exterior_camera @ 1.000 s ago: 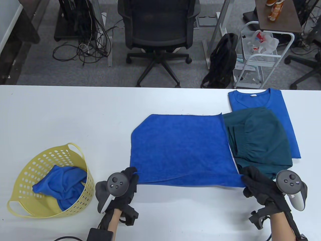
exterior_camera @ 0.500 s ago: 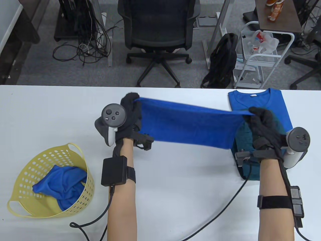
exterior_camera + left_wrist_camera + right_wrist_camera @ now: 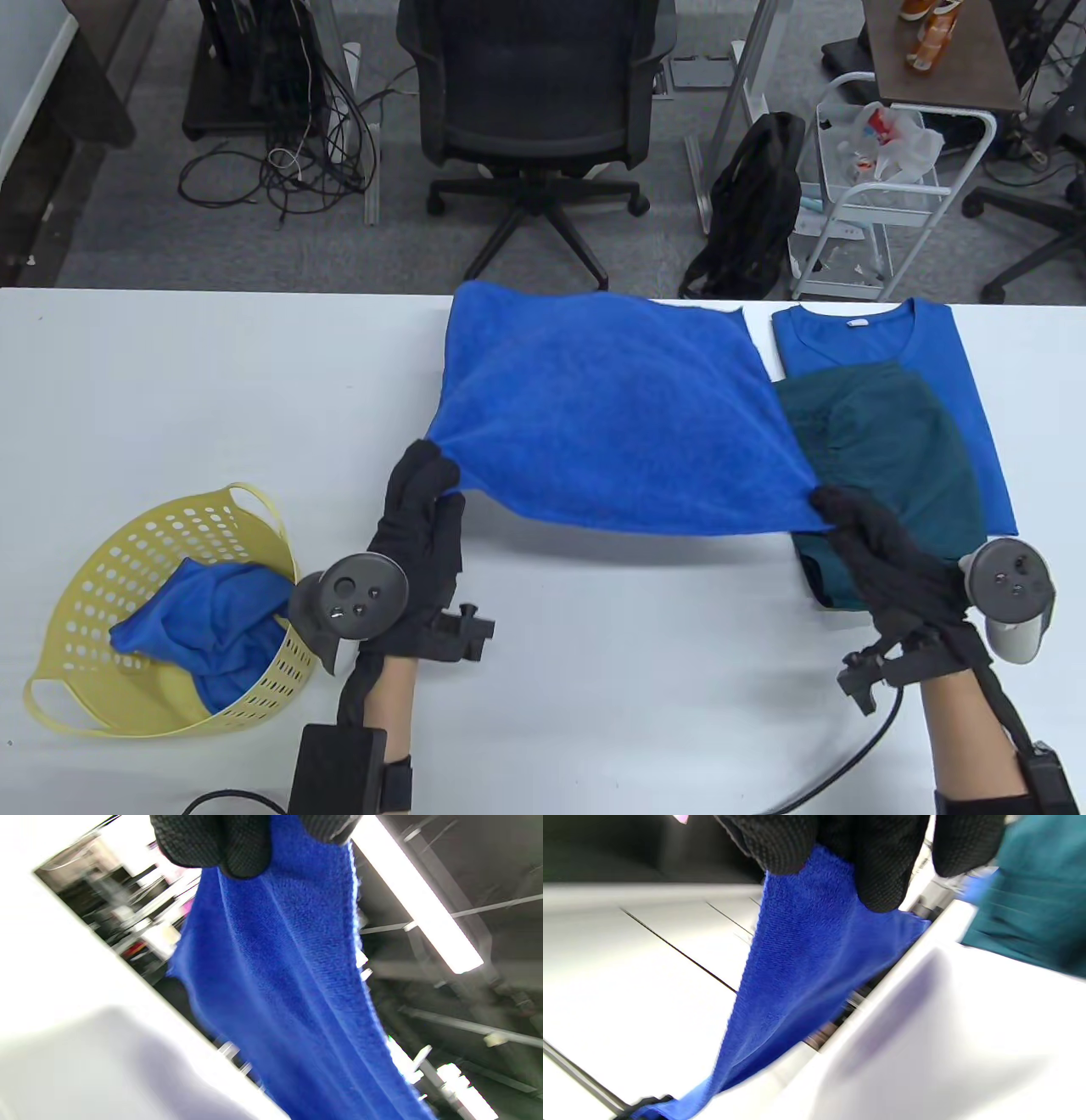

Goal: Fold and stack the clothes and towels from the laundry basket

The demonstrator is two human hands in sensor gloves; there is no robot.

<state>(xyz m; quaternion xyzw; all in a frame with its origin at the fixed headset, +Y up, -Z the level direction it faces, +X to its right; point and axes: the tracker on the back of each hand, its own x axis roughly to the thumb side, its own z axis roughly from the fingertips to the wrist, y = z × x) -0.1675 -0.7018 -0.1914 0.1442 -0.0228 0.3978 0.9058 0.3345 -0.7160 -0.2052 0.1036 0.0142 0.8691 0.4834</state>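
A blue towel is spread in the air above the white table, its far edge over the table's back edge. My left hand pinches its near left corner, and my right hand pinches its near right corner. The left wrist view shows my fingers gripping the towel. The right wrist view shows my fingers gripping the towel. A folded dark green garment lies on a folded blue shirt at the right.
A yellow laundry basket with blue cloth inside stands at the front left of the table. An office chair stands behind the table. A white cart stands at the back right.
Both hands lifted the towel's near edge up and away, then pulled back toward me. The towel now billows flat with its far edge further back.
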